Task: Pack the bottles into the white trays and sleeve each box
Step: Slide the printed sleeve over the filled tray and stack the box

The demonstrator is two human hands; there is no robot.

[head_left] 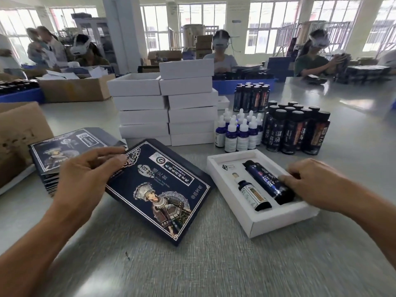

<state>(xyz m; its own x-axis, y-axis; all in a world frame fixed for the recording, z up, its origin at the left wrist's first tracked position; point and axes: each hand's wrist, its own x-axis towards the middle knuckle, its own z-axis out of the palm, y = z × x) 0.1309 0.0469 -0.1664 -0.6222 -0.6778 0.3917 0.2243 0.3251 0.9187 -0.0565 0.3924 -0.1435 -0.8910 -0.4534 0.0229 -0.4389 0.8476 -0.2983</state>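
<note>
Cardboard everywhere: my left hand (85, 168) pinches the upper corner of a glossy, flat navy sleeve (158, 189) printed with a costumed figure, while my right hand (315, 183) curls its fingers onto the large dark bottle (269, 182) lying beside a small dropper bottle (250, 194) in the matte white tray (278, 219). Stacked white boxes (167, 108), standing dropper bottles (240, 129) and dark bottles (295, 129) wall off the far side, with a sleeve pile (64, 146) at left. I see bare grey table (192, 264) along the near edge.

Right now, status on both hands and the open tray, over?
Left hand grips dark blue printed sleeve. Right hand on tall dark bottle in white cardboard tray; small dropper bottle seated beside. Nothing blocking tray.
</note>
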